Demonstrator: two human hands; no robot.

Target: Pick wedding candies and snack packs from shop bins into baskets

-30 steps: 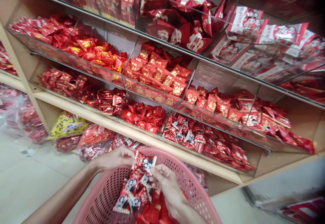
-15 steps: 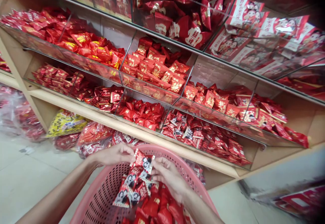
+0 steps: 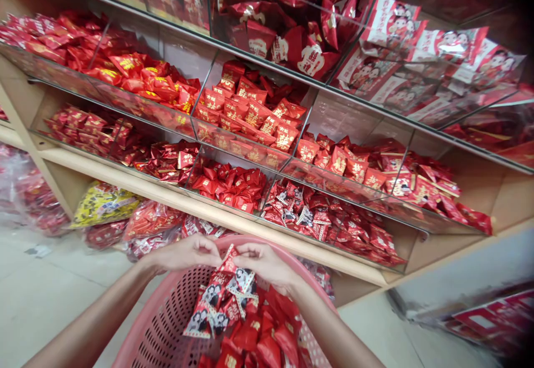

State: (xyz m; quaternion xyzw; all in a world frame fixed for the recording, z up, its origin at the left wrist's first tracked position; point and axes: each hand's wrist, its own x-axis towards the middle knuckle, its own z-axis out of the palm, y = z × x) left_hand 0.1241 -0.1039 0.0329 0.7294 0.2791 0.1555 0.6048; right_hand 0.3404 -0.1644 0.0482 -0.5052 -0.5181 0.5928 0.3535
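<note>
Both my hands meet above a pink perforated plastic basket (image 3: 167, 315). My left hand (image 3: 187, 254) and my right hand (image 3: 267, 265) pinch the top of a strip of joined red-and-white sachets (image 3: 219, 301) printed with portraits. The strip hangs down into the basket, over a heap of loose red foil packets (image 3: 267, 343). My fingertips nearly touch at the top of the strip. The basket's near part and bottom are out of view.
Ahead stands a light wooden shelf unit (image 3: 200, 204) with clear-walled bins (image 3: 246, 145) full of red packets. Plastic bags of sweets (image 3: 152, 220) sit below its edge, beyond the basket. A pale tiled floor (image 3: 54, 295) lies to the left.
My right hand has moved left and up, closer to my left hand at the top of the strip. The view has shifted slightly, showing more red packets in the basket.
</note>
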